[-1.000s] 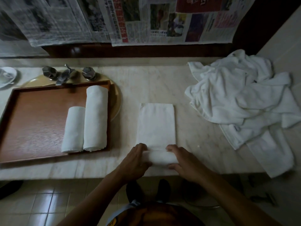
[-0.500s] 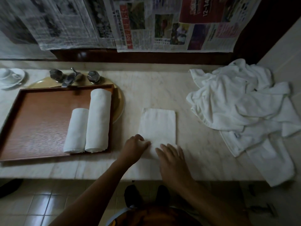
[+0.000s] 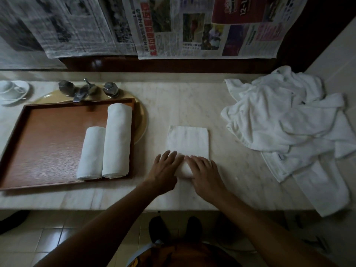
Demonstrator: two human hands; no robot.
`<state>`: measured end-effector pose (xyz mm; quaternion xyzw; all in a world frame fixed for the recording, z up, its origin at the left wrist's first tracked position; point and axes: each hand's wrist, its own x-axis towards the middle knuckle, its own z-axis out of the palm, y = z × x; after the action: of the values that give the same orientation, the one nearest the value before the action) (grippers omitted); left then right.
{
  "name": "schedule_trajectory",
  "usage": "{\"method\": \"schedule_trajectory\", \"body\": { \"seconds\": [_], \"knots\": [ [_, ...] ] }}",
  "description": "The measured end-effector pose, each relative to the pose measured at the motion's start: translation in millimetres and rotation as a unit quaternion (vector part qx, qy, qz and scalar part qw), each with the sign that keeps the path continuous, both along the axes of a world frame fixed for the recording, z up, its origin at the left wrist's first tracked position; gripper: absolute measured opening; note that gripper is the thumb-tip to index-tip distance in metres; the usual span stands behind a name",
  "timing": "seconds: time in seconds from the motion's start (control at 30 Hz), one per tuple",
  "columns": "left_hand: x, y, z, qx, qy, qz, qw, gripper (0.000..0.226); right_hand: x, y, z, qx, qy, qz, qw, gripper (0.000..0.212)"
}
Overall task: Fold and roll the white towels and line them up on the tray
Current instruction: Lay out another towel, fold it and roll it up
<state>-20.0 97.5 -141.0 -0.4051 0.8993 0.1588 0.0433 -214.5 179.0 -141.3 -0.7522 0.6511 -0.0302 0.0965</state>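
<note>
One folded towel point(image 3: 189, 139) lies on the counter point(image 3: 173, 105) right of the tray point(image 3: 48, 143), its near end rolled; left hand point(image 3: 165, 166) and right hand point(image 3: 207, 171) press flat on that roll, fingers straight, clasping nothing; two rolled towels point(image 3: 117, 139) lie touching along the tray's right side; one heap of loose towels point(image 3: 285, 122) sits far right.
</note>
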Motion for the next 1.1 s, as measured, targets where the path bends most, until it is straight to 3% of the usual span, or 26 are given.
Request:
{"method": "schedule_trajectory", "body": {
  "seconds": [0.2, 0.3, 0.43, 0.63, 0.8, 0.9, 0.97, 1.03, 1.1],
  "knots": [
    [14.4, 4.5, 8.5, 0.046, 0.016, -0.028, 0.998, 0.078, -13.0, 1.8, 14.4, 0.072, -0.055, 0.039, 0.995, 0.073],
    [33.3, 26.8, 4.6, 0.097, 0.065, -0.026, 0.993, 0.078, -10.5, 23.6, 22.9, 0.134, -0.079, 0.054, 0.986, 0.077],
    [54.9, 36.0, -1.1, 0.22, 0.149, 0.027, 0.964, 0.071, -9.7, 36.2, 46.7, 0.224, -0.106, -0.005, 0.969, 0.073],
    [41.4, 26.3, 6.0, 0.25, 0.178, 0.138, 0.942, 0.07, -15.6, 3.1, 54.2, 0.263, -0.119, -0.04, 0.956, 0.047],
    [28.8, 6.6, 3.9, 0.282, 0.178, 0.214, 0.918, 0.071, -11.2, -16.5, 37.5, 0.212, -0.048, -0.073, 0.973, 0.049],
    [21.3, 1.2, 8.5, 0.295, 0.171, 0.253, 0.905, 0.076, 1.5, -0.7, 36.5, 0.041, -0.023, -0.089, 0.995, 0.041],
    [18.1, -0.1, 11.4, 0.303, 0.17, 0.267, 0.899, 0.076, 14.5, 17.4, 32.5, -0.023, -0.024, -0.098, 0.995, 0.041],
    [15.2, 2.1, 14.4, 0.301, 0.172, 0.273, 0.897, 0.067, 27.7, 34.4, 24.6, 0.005, -0.025, -0.099, 0.995, 0.059],
    [12.7, 12.7, 16.1, 0.241, 0.159, 0.278, 0.916, 0.057, 31.7, 43.0, 17.5, 0.038, -0.029, -0.081, 0.996, 0.078]
  ]
}}
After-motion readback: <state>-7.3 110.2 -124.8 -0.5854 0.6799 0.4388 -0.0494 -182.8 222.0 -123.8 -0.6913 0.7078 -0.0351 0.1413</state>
